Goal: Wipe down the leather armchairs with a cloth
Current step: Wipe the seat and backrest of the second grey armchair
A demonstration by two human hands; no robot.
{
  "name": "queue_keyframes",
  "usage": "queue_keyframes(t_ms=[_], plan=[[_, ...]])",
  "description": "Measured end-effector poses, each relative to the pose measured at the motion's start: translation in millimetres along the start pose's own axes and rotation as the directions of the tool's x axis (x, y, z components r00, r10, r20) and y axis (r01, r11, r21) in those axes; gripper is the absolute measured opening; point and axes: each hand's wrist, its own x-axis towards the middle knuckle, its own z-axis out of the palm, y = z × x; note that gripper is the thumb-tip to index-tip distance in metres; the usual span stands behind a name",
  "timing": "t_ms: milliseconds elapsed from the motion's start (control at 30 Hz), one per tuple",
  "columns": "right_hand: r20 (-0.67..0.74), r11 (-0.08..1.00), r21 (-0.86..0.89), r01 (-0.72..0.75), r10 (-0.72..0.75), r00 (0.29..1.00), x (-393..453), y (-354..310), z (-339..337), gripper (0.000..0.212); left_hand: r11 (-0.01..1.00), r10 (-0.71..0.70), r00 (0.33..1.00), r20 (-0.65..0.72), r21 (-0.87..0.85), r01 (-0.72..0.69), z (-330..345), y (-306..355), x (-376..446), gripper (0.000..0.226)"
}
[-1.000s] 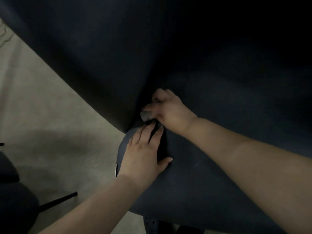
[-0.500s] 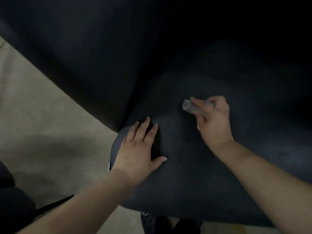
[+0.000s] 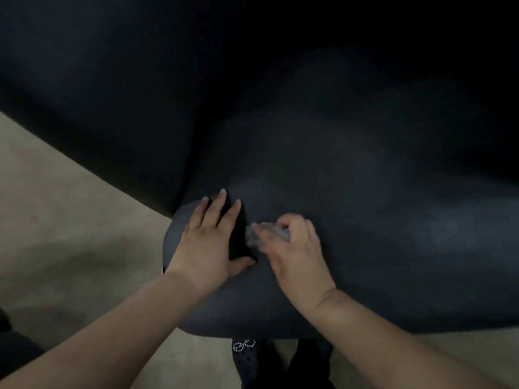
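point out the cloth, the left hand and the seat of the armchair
cloth (image 3: pixel 266 234), head view, on the grey wad's exposed middle
left hand (image 3: pixel 209 245), head view, on the back of the hand
seat (image 3: pixel 365 220), head view, on bare dark leather

Left hand (image 3: pixel 209 242) lies flat, fingers spread; right hand (image 3: pixel 292 248) is curled, blurred.

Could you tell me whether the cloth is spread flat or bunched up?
Bunched up: the cloth shows as a small crumpled wad gripped in the right hand.
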Motion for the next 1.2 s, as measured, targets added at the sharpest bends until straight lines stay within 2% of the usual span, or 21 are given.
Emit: queue_keyframes(t_ms=[67, 133, 200, 233, 267, 367, 400, 467, 567, 600, 700, 767, 800, 833, 900, 933, 967, 1067, 1100, 1167, 1200], plan=[[0.004, 0.999, -0.007, 0.044, -0.044, 0.999, -1.8, 5.9, -5.2, 0.054, 1.000, 0.005, 1.000, 0.029, 0.001, -0.005, -0.8, 0.8, -2.8, 0.111], [-0.132, 0.988, 0.021, -0.156, 0.157, 0.979, 7.0, 28.8, -18.5, 0.045, 1.000, 0.010, 0.999, 0.047, -0.008, -0.009, -2.0, 2.1, -4.7, 0.112], [-0.213, 0.934, 0.049, -0.355, 0.357, 0.909, 9.6, 45.1, -27.1, 0.037, 1.000, 0.015, 0.997, 0.069, -0.009, -0.015, -3.7, 4.5, -5.0, 0.112], [-0.228, 0.926, 0.044, -0.375, 0.375, 0.899, 6.9, 42.2, -24.7, 0.036, 1.000, 0.017, 0.997, 0.076, -0.007, -0.016, -4.4, 6.1, -4.3, 0.112], [-0.210, 0.940, 0.026, -0.339, 0.337, 0.918, 2.3, 34.6, -19.1, 0.038, 1.000, 0.018, 0.997, 0.078, -0.006, -0.018, -4.9, 7.7, -3.0, 0.113], [-0.061, 0.998, -0.047, -0.050, 0.047, 0.997, -13.5, 21.6, -16.4, 0.049, 1.000, 0.021, 0.998, 0.066, 0.006, -0.022, -5.3, 15.7, 3.0, 0.113], [-0.057, 0.997, -0.053, -0.051, 0.048, 0.997, -12.3, 31.8, -24.4, 0.047, 1.000, 0.028, 0.998, 0.054, 0.008, -0.029, -4.9, 19.3, 5.6, 0.112], [-0.175, 0.971, -0.089, -0.223, 0.205, 0.963, -9.3, 68.6, -45.8, 0.032, 0.999, 0.052, 0.998, 0.041, -0.004, -0.052, -4.7, 29.6, 12.4, 0.111], [-0.374, 0.873, -0.062, -0.484, 0.429, 0.822, -9.9, 117.0, -75.5, 0.025, 0.991, 0.130, 0.991, 0.043, 0.035, -0.132, -3.8, 53.1, 26.4, 0.109], [-0.397, 0.874, -0.055, -0.483, 0.425, 0.814, -10.2, 118.1, -79.0, 0.026, 0.985, 0.160, 0.986, 0.038, 0.053, -0.162, -3.6, 62.8, 31.6, 0.109], [-0.255, 0.942, -0.134, -0.308, 0.268, 0.929, -15.0, 105.9, -81.1, 0.031, 0.968, 0.234, 0.972, 0.028, 0.085, -0.235, -2.8, 92.4, 47.6, 0.107], [-0.245, 0.945, -0.143, -0.295, 0.255, 0.935, -14.1, 122.6, -96.3, 0.035, 0.956, 0.274, 0.961, 0.027, 0.098, -0.275, -2.8, 109.5, 57.5, 0.107], [-0.299, 0.919, -0.133, -0.371, 0.320, 0.899, -15.3, 141.3, -107.2, 0.033, 0.952, 0.289, 0.957, 0.025, 0.104, -0.290, -2.9, 116.7, 62.1, 0.107], [-0.383, 0.872, -0.064, -0.485, 0.427, 0.819, -15.4, 159.9, -120.4, 0.030, 0.948, 0.300, 0.954, 0.022, 0.109, -0.300, -3.2, 122.8, 66.1, 0.106], [-0.507, 0.737, 0.096, -0.670, 0.615, 0.604, -21.1, 188.7, -144.7, 0.031, 0.941, 0.317, 0.948, 0.019, 0.119, -0.317, -3.5, 132.7, 73.2, 0.107], [-0.519, 0.694, 0.124, -0.709, 0.655, 0.550, -23.7, 193.8, -147.4, 0.033, 0.937, 0.325, 0.946, 0.020, 0.127, -0.325, -3.5, 136.8, 76.3, 0.107], [-0.497, 0.689, 0.115, -0.715, 0.663, 0.559, -24.1, 190.9, -146.4, 0.034, 0.933, 0.332, 0.943, 0.021, 0.137, -0.332, -3.5, 140.6, 79.3, 0.107], [-0.350, 0.843, 0.024, -0.537, 0.510, 0.786, -19.2, 167.3, -129.1, 0.035, 0.923, 0.354, 0.935, 0.018, 0.153, -0.352, -3.2, 152.4, 86.8, 0.109], [-0.310, 0.871, -0.002, -0.491, 0.466, 0.828, -18.6, 165.7, -128.3, 0.036, 0.921, 0.361, 0.932, 0.020, 0.152, -0.360, -3.5, 156.5, 89.7, 0.109], [-0.340, 0.893, -0.060, -0.447, 0.403, 0.850, -14.8, 183.4, -135.8, 0.033, 0.918, 0.370, 0.929, 0.020, 0.147, -0.369, -6.0, 163.5, 96.4, 0.110], [-0.387, 0.871, -0.026, -0.490, 0.443, 0.808, -12.3, 198.0, -144.1, 0.027, 0.919, 0.367, 0.930, 0.015, 0.148, -0.365, -8.2, 165.9, 100.4, 0.110]])
